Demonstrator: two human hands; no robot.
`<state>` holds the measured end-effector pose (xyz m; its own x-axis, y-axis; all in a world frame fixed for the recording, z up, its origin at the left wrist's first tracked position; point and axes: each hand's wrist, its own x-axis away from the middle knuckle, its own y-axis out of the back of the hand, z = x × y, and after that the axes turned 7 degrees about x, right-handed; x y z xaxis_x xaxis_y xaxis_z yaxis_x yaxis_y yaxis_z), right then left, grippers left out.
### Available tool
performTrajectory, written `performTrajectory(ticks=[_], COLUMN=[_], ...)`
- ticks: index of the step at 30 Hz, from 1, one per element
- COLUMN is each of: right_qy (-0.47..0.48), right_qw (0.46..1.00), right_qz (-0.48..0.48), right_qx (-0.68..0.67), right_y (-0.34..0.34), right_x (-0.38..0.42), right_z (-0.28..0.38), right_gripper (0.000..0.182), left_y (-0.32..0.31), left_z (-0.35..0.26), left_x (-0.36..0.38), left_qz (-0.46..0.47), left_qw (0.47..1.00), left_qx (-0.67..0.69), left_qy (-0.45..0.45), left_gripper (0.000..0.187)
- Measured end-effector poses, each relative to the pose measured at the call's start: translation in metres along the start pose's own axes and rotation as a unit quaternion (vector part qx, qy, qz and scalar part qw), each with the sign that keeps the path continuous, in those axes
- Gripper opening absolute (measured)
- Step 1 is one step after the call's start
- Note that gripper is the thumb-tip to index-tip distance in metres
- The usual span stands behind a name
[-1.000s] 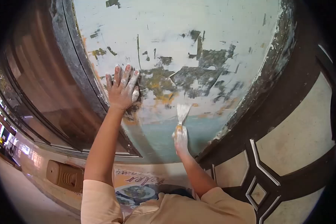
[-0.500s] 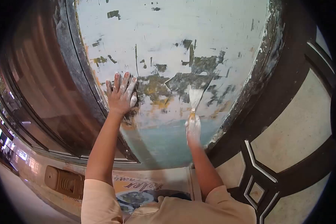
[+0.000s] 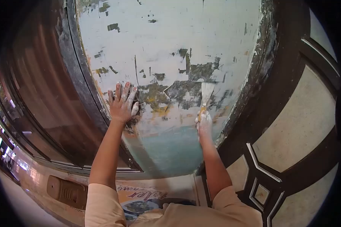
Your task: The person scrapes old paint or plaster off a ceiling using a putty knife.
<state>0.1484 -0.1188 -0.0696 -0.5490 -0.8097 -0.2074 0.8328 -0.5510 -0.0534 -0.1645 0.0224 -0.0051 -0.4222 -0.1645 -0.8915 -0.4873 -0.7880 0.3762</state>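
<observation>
My right hand (image 3: pixel 205 123), dusted white, is wrapped round the handle of a putty knife (image 3: pixel 207 92). The blade points up and lies against the wall (image 3: pixel 170 41), at the right end of a dark bare patch (image 3: pixel 183 92). A little white material shows at the blade's top edge. My left hand (image 3: pixel 122 101) rests flat on the wall to the left, fingers spread and whitened at the tips, holding nothing. Around both hands the white coating is broken by dark and yellowish patches, with a pale blue-green band (image 3: pixel 170 149) below.
A dark-framed window with a brown curtain (image 3: pixel 49 98) stands at the left. Dark panelling with pale stone-like inserts (image 3: pixel 295 121) runs along the right. Below lie a brown plastic object (image 3: pixel 66 192) and a printed sheet with lettering (image 3: pixel 155 195).
My right hand has moved the putty knife rightward and slightly up across the dark patch. My left hand stays planted on the wall. The camera view has shifted a little.
</observation>
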Motion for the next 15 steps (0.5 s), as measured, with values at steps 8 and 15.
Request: performTrajectory(ticks=[8,15], right_qy=[-0.08,0.068], right_qw=[0.994,0.988], right_qz=[0.014,-0.137], right_qx=[0.069,0.018], right_y=[0.031,0.04], right_x=[0.045,-0.01], right_z=[-0.154,0.018], right_gripper=[0.033,0.028], left_y=[0.0,-0.001], left_z=[0.001,-0.001], left_x=[0.003,-0.001], left_qz=[0.01,0.006], left_qw=[1.0,1.0], left_qx=[0.002,-0.005], left_qy=[0.009,0.006], left_gripper=[0.066,0.07])
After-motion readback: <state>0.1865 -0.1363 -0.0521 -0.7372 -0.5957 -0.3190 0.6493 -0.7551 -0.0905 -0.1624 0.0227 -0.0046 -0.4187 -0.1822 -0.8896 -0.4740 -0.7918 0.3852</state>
